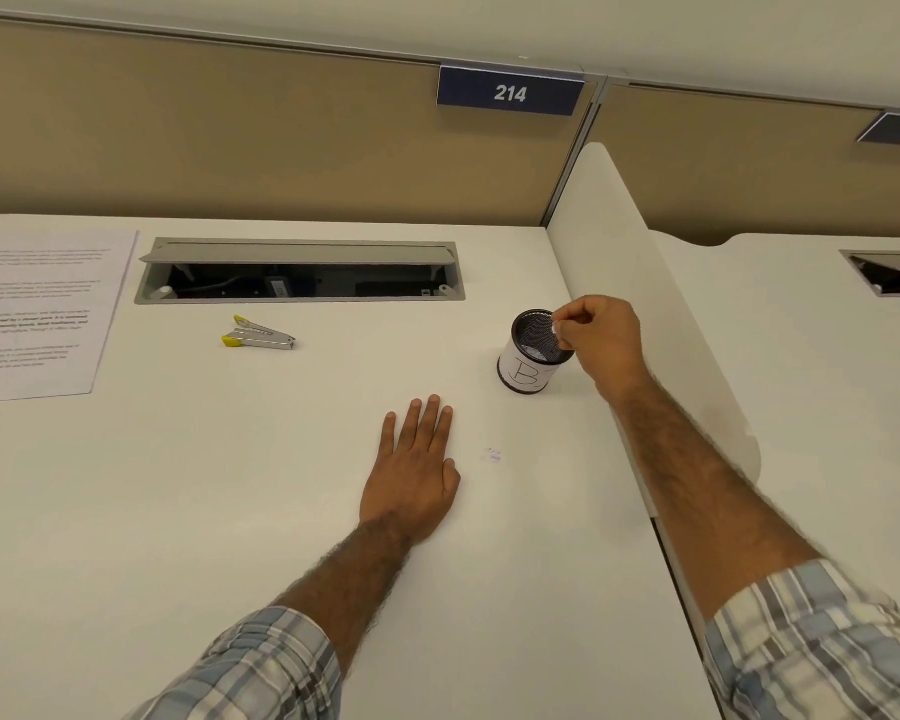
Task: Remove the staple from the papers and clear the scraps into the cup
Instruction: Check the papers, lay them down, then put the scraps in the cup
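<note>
My right hand (601,339) pinching a scrap (555,328) over the cup (530,367); my left hand (418,462) spread flat on the counter (230,485).

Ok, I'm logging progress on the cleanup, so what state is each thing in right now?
cup: upright, mouth open.
right hand: pinches a small white scrap over the cup's mouth.
left hand: flat, palm down on the desk.
staple remover: lying on the desk, untouched.
papers: flat at the desk's left edge.
loose scraps: a few on the desk beside the left hand.
cable hatch: lid open.
</note>
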Demonstrator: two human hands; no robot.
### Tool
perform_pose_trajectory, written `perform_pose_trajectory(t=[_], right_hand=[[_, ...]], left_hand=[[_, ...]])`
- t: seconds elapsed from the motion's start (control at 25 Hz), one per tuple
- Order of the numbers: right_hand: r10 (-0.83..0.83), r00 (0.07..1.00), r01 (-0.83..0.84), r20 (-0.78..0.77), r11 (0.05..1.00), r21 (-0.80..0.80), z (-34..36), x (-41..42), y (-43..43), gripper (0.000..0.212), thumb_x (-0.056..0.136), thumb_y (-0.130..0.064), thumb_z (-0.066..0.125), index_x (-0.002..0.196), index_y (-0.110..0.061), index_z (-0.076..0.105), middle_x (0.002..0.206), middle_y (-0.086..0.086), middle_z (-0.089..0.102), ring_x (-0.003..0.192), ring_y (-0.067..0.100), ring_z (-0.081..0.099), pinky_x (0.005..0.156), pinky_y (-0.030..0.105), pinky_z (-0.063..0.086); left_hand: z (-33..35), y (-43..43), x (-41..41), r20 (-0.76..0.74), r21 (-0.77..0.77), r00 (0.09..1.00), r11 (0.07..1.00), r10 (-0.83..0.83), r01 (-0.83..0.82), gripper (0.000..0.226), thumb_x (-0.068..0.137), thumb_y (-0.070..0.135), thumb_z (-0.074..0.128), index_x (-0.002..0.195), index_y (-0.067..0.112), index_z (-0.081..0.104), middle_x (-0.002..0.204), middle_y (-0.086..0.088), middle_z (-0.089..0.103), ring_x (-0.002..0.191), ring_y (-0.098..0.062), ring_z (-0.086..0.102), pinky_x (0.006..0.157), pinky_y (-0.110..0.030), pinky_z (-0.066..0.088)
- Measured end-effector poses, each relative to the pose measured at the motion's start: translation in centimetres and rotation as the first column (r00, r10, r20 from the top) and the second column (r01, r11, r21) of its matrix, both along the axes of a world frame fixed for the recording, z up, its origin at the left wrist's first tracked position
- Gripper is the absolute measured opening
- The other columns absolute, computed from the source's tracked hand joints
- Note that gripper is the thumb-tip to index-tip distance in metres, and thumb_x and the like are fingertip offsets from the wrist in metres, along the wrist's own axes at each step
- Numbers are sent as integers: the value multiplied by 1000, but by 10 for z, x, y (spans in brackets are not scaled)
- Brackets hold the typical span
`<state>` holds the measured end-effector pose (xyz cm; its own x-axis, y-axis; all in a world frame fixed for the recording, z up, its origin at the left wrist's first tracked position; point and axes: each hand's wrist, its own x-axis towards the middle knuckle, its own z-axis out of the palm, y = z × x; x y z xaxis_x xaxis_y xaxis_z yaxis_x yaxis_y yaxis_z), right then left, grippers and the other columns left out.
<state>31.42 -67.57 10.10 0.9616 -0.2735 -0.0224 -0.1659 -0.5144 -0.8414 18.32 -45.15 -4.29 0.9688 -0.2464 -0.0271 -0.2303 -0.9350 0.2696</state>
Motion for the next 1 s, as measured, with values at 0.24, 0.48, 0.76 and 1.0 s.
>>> perform_pose_trajectory(t=[0.24, 0.48, 0.76, 1.0], right_hand=[[181, 983, -172, -27, 861, -478, -11, 8, -5, 24, 86, 5, 56, 90, -10, 76, 94, 7, 75, 76, 18, 63, 75, 31, 55], [149, 989, -146, -21, 912, -384, -6, 4, -7, 18, 82, 4, 63, 84, -11, 73, 83, 2, 70, 74, 16, 62, 68, 26, 52], [79, 997, -82, -25, 988, -131, -2, 7, -7, 15, 84, 3, 63, 80, -12, 66, 69, 3, 65, 59, 17, 62, 61, 32, 58], [120, 991, -127, -57, 983, -136, -1, 6, -12, 18, 81, 5, 63, 82, -12, 70, 75, -1, 65, 69, 14, 60, 69, 30, 53]], left_hand=[[0, 0, 0, -8, 3, 1000, 1000, -3, 3, 70, 99, 38, 16, 165, 16, 5, 174, -4, -1, 161, -24, -3, 129, -51, 2], [0, 1, 0, -9, 8, 1000, 1000, -1, 1, 71, 98, 40, 11, 165, 17, 4, 173, -3, -2, 160, -23, -3, 130, -51, 2], [-6, 0, 1, 21, -2, 1000, 1000, 8, -7, 69, 100, 38, 19, 165, 16, 7, 173, -4, 1, 160, -23, 0, 129, -52, 6], [-8, 0, 1, 26, -4, 1000, 1000, 16, -16, 69, 100, 38, 19, 165, 17, 9, 173, -4, 2, 160, -23, 2, 129, -52, 8]])
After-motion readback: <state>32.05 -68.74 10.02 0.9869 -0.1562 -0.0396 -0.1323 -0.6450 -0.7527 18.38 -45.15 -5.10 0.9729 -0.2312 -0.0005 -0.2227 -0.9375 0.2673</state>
